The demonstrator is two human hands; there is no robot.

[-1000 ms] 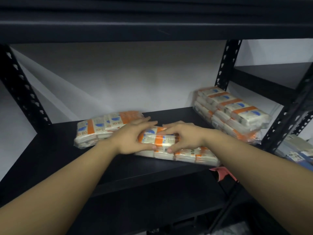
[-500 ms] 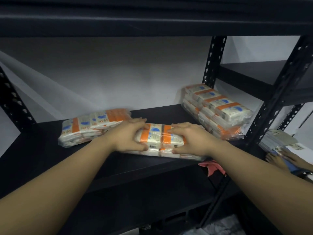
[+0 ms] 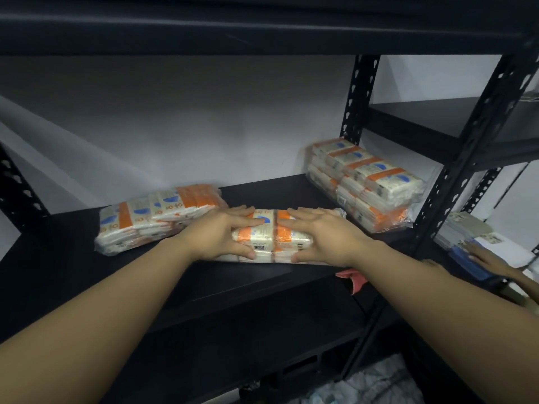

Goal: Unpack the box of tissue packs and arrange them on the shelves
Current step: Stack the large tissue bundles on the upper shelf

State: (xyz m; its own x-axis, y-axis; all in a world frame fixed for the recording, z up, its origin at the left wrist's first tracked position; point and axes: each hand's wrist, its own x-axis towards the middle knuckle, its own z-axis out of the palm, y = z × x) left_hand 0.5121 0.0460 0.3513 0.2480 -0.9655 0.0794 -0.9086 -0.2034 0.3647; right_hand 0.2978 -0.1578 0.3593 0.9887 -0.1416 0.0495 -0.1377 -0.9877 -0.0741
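At the far left a black perforated upright (image 3: 17,182) rises beside the black shelf (image 3: 58,275), which runs across the scene under a dark upper shelf board (image 3: 262,27) and in front of a pale wall (image 3: 204,118). On the left part of the shelf lies a flat bundle of tissue packs (image 3: 157,217), wrapped in clear film with orange bands and blue marks, its long side angled toward the far right. Just to its right, near the shelf's front edge, the left hand (image 3: 224,234) grips the left end of a middle bundle of tissue packs (image 3: 269,237), fingers laid over the top and thumb curled along the near side. The right hand (image 3: 320,237) holds the right end of the same bundle the same way, fingers spread over the top and thumb tucked at the near face, so the bundle sits between the two hands and rests on the shelf; a barcode label shows on its near side. Further right and farther back, against the wall by another black upright (image 3: 357,100), stands a taller stack of tissue packs (image 3: 367,182), several layers high. Below the right forearm a red scrap (image 3: 351,277) hangs at the shelf's edge. Right of the front upright (image 3: 455,176), another person's hand (image 3: 487,258) rests on a blue and white pile (image 3: 466,237) on a neighbouring shelf.
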